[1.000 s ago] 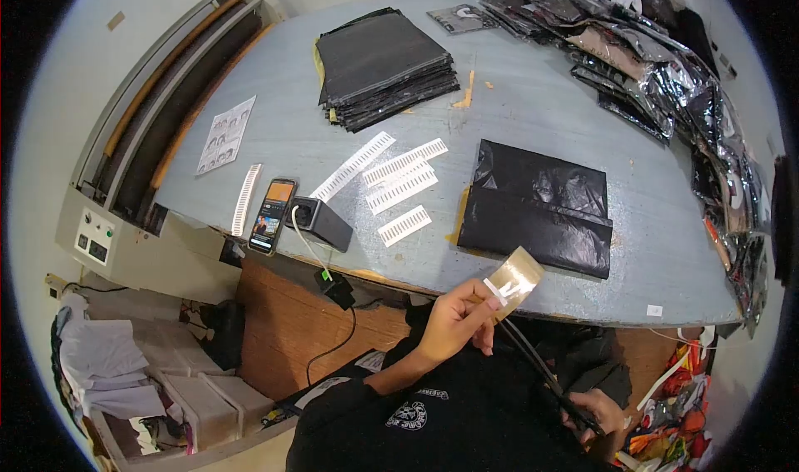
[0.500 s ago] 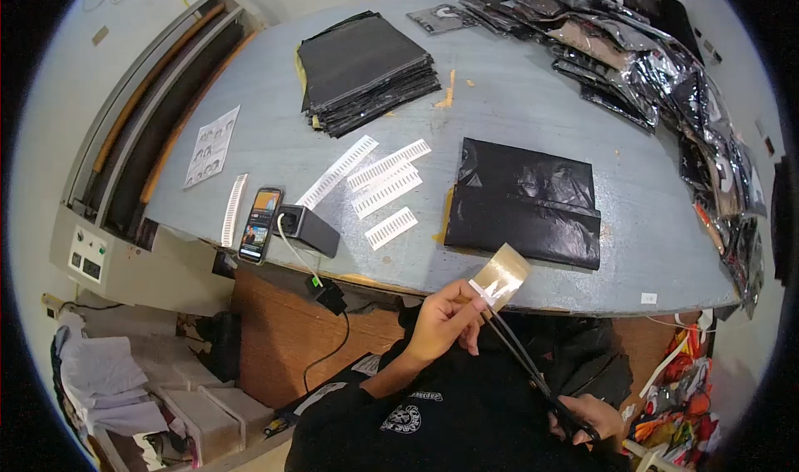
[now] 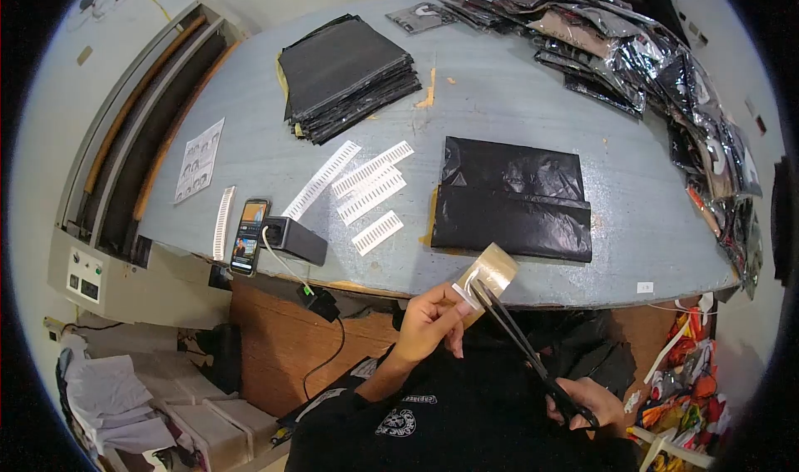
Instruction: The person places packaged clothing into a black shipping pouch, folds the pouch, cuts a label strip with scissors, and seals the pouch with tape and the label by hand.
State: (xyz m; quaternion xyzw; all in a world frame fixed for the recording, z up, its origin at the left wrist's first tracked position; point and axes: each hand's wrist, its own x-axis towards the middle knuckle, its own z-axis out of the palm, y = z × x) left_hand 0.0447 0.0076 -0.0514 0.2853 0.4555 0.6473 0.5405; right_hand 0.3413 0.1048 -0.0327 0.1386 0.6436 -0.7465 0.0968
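My left hand [image 3: 433, 320] pinches a glossy tan strip [image 3: 493, 269] with a white edge along its near end. Long black scissors [image 3: 533, 357] are gripped in my right hand [image 3: 585, 404], their handles within my fingers. The blades stand slightly apart, and their tips overlap the strip's white end beside my left fingertips. Beyond my hands lies a folded black plastic package [image 3: 512, 201], flat on the table, with a yellowish edge showing at its left.
The blue-grey table [image 3: 374, 122] holds a stack of black bags [image 3: 345, 77], barcode label strips [image 3: 325, 179], a phone [image 3: 250, 237] and a black box [image 3: 295, 240] with a cable. Plastic-wrapped packages [image 3: 616, 52] line the right edge. A roller machine [image 3: 125, 156] stands left.
The scissors have moved up toward my left hand, and their blades have parted slightly over the strip's end. My left hand still holds the strip. The whole view has shifted a little.
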